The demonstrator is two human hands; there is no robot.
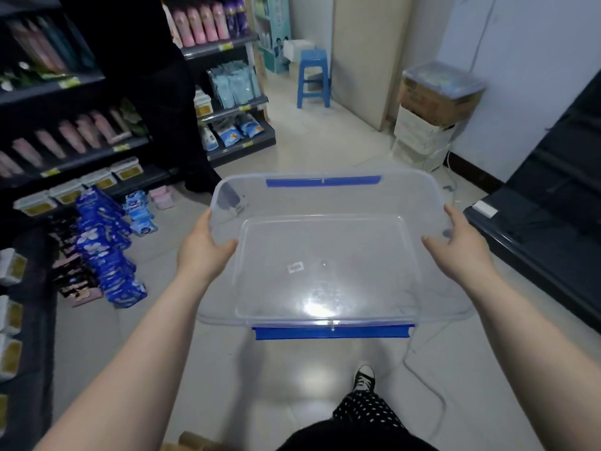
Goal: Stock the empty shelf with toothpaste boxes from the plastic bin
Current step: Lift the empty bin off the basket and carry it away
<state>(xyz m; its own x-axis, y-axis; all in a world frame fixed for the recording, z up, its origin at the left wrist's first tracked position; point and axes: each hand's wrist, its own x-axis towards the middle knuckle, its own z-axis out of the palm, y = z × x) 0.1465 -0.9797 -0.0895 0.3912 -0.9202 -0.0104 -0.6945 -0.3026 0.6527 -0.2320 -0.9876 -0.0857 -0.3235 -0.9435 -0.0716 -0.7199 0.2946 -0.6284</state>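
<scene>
Clear plastic bin (pixel 325 249), empty: our left hand (pixel 205 252) and right hand (pixel 455 252) clasp its side rims, thumbs inside; stocking likely done, set-down next.

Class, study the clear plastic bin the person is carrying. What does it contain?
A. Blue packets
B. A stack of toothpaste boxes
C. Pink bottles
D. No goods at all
D: the clear plastic bin, gripped at its sides by the left hand and the right hand, has a bare see-through base with only a small label on it.
</scene>
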